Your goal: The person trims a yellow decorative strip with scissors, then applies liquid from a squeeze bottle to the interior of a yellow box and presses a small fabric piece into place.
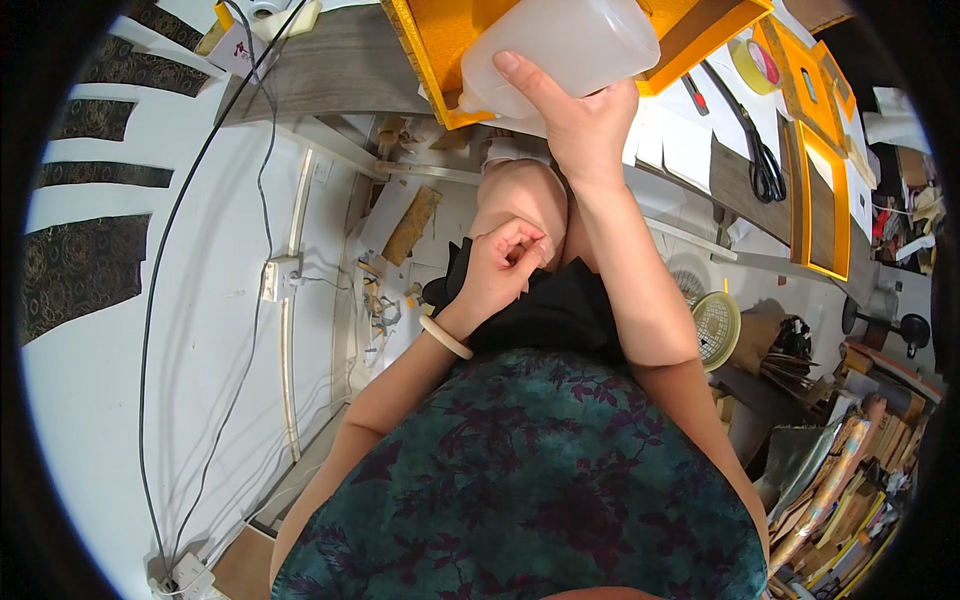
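Note:
My right hand (592, 124) grips a translucent white plastic bottle (562, 45) at the top of the view. The bottle lies tilted on its side, its narrow nozzle end pointing down and left. Behind and under it stands an open yellow box (420, 56) with raised walls; the bottle hides much of its inside. Over my lap, my left hand (506, 262) is curled, thumb against the fingertips, and nothing shows in it. A pale bangle (445, 337) circles the left wrist.
Black-handled scissors (765, 172), a red-and-black cutter (699, 101) and a tape roll (756, 66) lie on the right of the table. A yellow frame (823, 202) rests near its edge. Black cables (206, 142) hang at left. A basket (716, 330) stands below.

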Tool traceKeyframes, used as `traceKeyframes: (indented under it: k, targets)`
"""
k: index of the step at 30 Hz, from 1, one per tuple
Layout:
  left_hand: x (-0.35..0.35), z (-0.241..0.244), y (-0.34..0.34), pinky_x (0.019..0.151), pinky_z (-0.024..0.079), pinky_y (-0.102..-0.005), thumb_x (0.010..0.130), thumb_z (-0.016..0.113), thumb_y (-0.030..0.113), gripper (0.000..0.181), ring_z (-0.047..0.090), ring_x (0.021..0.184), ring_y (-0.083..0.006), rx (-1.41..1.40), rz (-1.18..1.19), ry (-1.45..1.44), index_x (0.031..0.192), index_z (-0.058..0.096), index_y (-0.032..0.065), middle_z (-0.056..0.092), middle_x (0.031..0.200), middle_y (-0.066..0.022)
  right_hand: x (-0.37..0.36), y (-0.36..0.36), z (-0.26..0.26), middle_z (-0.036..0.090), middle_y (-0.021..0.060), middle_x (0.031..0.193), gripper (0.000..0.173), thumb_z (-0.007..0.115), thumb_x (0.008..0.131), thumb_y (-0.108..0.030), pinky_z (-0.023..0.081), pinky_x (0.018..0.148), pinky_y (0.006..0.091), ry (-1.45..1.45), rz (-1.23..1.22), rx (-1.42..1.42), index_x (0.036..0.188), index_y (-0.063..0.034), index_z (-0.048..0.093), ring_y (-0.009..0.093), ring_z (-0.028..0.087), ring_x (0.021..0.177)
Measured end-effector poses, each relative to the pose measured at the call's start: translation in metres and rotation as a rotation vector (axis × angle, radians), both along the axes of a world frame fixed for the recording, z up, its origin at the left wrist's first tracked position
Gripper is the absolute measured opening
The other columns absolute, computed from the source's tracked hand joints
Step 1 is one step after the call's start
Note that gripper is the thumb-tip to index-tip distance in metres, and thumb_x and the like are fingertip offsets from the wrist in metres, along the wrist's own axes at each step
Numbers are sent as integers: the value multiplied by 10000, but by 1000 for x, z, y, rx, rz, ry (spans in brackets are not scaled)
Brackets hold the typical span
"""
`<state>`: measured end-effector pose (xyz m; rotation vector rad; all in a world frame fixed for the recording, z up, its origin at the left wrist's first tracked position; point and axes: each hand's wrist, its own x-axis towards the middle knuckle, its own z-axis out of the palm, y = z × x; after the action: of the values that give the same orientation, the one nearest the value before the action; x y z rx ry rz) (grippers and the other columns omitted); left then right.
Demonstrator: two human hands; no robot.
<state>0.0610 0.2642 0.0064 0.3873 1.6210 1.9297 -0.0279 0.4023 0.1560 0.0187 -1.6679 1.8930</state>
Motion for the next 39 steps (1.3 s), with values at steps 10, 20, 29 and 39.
traceKeyframes:
  k: [10,20,29,39]
  targets:
    - [-2,6,-3,421,411,-191,985,596,27,45,523,501,-26,-12,-8,-66,1010,596,-11,664,781,-27,2,0,-3,715,112,1016,375,831,819,-67,557,812,318,-21,-14,-28,1126,42,646,184,682,910]
    - [-2,4,-4,408,394,-186,1001,590,67,76,518,486,-32,10,-6,-60,1017,600,-7,670,799,-41,2,1,-2,705,120,1041,428,841,811,-68,556,821,322,-20,-55,-14,1160,46,622,192,673,941]
    - [0,-1,-3,395,380,-180,1021,590,112,113,507,461,-43,43,9,-44,1020,612,1,677,796,-52,-1,3,-13,722,57,968,329,867,806,-157,547,803,289,-32,-140,87,1033,-6,684,134,682,880]
    - [-2,4,-4,410,393,-189,1002,588,50,57,499,479,-21,38,-4,-46,1002,588,-8,653,792,-19,4,-6,4,713,95,1010,391,850,801,-91,552,807,310,-58,-120,5,1114,26,647,168,676,906]
